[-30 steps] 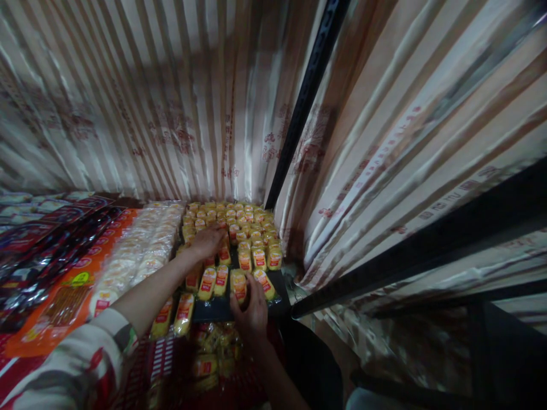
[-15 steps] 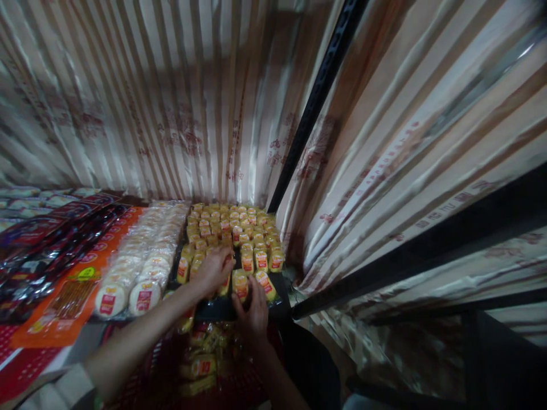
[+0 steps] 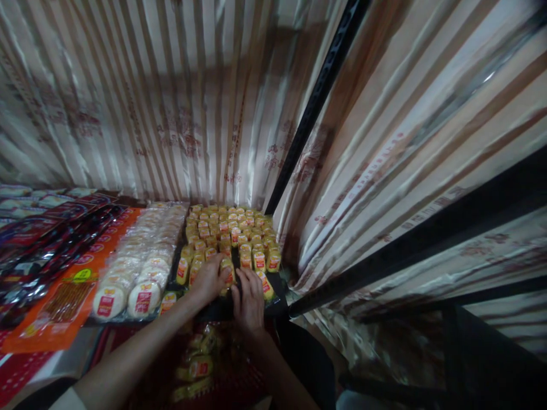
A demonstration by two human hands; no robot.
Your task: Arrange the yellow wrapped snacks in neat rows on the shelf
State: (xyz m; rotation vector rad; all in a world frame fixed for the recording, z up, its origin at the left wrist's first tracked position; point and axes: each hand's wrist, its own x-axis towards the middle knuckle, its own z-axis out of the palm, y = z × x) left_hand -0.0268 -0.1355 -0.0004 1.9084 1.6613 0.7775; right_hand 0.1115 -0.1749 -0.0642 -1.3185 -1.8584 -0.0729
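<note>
Small yellow oblong plastic-wrapped packets with red-and-white labels (image 3: 235, 235) stood in tight rows on a flat black tray (image 3: 220, 308), which we logged just ahead of both hands. We had the left hand (image 3: 212, 278) pinched on one yellow packet (image 3: 228, 271) near the front; the right hand (image 3: 249, 297) sat just beside it, fingers slightly spread, and we couldn't tell whether it held anything. Risks, as we judged them: a knuckle could topple neighbours, since the rows were close-set; slick wrap could slip under a light pinch. A tilted yellow packet (image 3: 265, 286) near the right fingers looked easiest to knock. Room: we saw a bare dark strip along the tray's front edge, white round wrapped packets (image 3: 145, 299) crowding the left, and a slanted black post (image 3: 316, 108) bounding the back right corner.
</note>
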